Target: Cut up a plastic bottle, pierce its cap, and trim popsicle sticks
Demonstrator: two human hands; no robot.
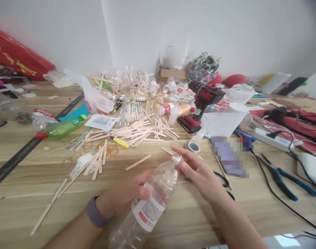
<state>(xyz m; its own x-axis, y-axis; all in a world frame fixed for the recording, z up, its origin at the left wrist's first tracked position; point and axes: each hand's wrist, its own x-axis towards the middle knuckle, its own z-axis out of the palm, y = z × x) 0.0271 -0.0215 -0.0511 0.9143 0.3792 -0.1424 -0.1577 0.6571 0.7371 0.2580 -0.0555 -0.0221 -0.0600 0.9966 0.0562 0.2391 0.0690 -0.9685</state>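
A large clear plastic bottle [158,193] with a white printed label lies tilted across the front of the table, its neck pointing up and right. My left hand [133,192] is wrapped round the bottle at the label, with a grey band on the wrist. At the neck, my right hand [196,169] has its thumb and fingers closed about the bottle's mouth. No cap shows there. Beyond the bottle lies a single wooden craft stick [138,162]. Black-handled scissors [221,180], partly hidden, lie beneath my right hand.
A pile of craft sticks [145,133], a yellow utility knife [120,142] and a green bottle [66,127] lie ahead. A red cordless drill [202,100] stands behind. To the right are blue-handled pliers [285,178], a glue gun [244,140], cables and a power strip [272,138].
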